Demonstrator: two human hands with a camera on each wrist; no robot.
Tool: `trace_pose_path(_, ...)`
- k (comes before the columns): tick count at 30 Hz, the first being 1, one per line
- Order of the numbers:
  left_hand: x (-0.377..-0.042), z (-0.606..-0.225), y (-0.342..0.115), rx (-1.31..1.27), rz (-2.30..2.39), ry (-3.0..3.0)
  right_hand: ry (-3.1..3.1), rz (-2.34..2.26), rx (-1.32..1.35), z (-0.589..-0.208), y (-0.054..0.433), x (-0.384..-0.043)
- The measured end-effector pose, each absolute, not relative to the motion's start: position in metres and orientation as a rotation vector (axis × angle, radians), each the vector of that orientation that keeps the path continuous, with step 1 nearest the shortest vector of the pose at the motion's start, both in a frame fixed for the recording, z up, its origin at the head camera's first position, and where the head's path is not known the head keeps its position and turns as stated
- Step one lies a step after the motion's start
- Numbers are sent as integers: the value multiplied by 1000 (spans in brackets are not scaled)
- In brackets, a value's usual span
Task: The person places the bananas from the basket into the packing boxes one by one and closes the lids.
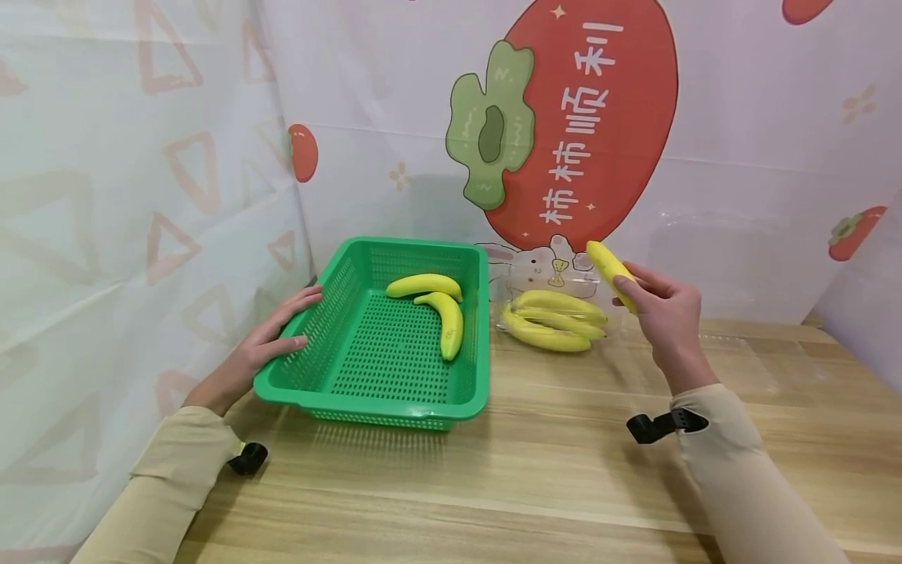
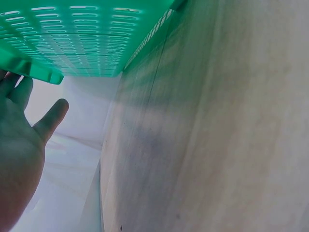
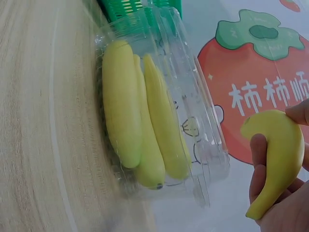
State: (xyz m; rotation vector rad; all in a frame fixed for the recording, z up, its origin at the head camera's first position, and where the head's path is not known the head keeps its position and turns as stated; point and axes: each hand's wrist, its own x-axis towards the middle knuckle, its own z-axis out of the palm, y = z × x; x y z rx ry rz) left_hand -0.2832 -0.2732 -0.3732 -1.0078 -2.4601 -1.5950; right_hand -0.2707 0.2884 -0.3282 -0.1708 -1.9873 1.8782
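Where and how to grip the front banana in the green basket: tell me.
Grip the front banana across its thick middle, probably best from above. It lies curved in the open-topped green basket, its thin end close to the other banana; bare basket floor to its left, in the head view, leaves finger room.

Wood-grain table [image 1: 550, 478]; white backdrop [image 1: 754, 141] behind, large red fruit print [image 1: 623, 125]; triangle-patterned sheet [image 1: 113, 227] at left.
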Motion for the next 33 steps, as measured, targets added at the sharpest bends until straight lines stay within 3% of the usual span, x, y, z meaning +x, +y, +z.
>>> trace_pose_path(23,-282,-373,-278,-954,-1600,-2529,-1825,1984,-176,-312,346,-252)
trace_pose_path(33,-285,-374,-275,-986,-1597,-2505,-1859,1982,-303,-308,376,-238)
